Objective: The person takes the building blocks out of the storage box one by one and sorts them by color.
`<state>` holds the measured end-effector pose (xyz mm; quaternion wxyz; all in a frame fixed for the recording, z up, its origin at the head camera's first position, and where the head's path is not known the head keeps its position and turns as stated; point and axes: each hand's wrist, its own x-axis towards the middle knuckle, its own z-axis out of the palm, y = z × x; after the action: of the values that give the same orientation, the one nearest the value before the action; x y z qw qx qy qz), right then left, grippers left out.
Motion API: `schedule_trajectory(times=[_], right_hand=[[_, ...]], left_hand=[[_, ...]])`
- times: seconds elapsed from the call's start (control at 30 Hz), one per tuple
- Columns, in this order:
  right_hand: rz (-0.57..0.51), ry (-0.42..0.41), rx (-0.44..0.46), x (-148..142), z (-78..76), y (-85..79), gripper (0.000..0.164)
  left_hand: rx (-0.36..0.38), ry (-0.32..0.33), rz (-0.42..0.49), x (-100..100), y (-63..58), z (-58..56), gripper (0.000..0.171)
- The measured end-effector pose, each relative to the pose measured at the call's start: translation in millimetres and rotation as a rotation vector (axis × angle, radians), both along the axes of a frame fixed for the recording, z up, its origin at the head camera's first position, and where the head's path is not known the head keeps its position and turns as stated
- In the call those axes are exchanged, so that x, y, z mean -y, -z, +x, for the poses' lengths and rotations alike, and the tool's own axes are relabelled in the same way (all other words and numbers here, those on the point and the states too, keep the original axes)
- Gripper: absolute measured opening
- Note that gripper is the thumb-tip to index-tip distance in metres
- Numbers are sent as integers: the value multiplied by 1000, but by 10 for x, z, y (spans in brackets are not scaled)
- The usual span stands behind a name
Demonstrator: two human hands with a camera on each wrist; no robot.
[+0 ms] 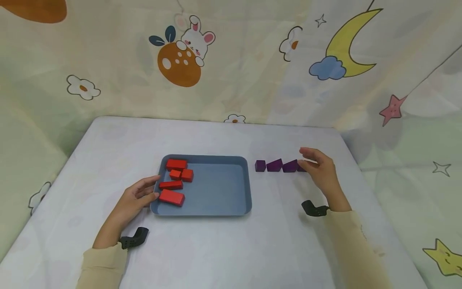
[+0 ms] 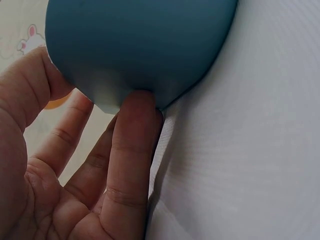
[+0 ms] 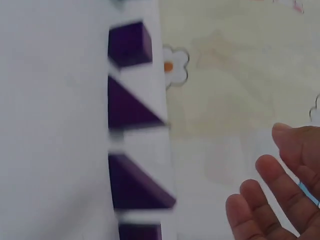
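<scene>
My left hand [image 1: 135, 196] rests against the left side of a blue-grey tray [image 1: 216, 188], its fingertips and thumb at the rim. In the left wrist view, a straight finger [image 2: 134, 150] presses on the tray's outer wall [image 2: 145, 45]. Several red blocks [image 1: 171, 197] lie inside along the tray's left part. My right hand [image 1: 323, 172] hovers at the right end of a row of purple blocks, fingers loosely bent, holding nothing. The row has a purple cube [image 1: 260, 165], two wedge-shaped purple blocks [image 1: 290, 166] and a block [image 3: 140, 232] partly covered by my hand in the head view.
The white-covered table [image 1: 216, 249] bears the tray and the purple row to its right. A patterned cloth [image 1: 245, 60] hangs behind the table and along its sides. Black wrist devices [image 1: 315, 209] sit at both cuffs.
</scene>
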<state>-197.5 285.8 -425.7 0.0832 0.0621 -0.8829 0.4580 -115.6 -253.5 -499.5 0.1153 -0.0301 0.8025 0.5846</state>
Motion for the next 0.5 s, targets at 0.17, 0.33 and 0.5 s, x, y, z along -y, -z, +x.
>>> schedule_trajectory(times=[0.17,0.33,0.5], right_hand=[[-95,-57,16,310,39,90,37],[-186,-117,69,683,99,138,38],[-289,-176,86,1072,127,181,39]], left_hand=[[-1,3,10,-17,1,-10,61],[3,2,-5,-17,8,-4,61],[-6,3,-20,-4,20,1,63]])
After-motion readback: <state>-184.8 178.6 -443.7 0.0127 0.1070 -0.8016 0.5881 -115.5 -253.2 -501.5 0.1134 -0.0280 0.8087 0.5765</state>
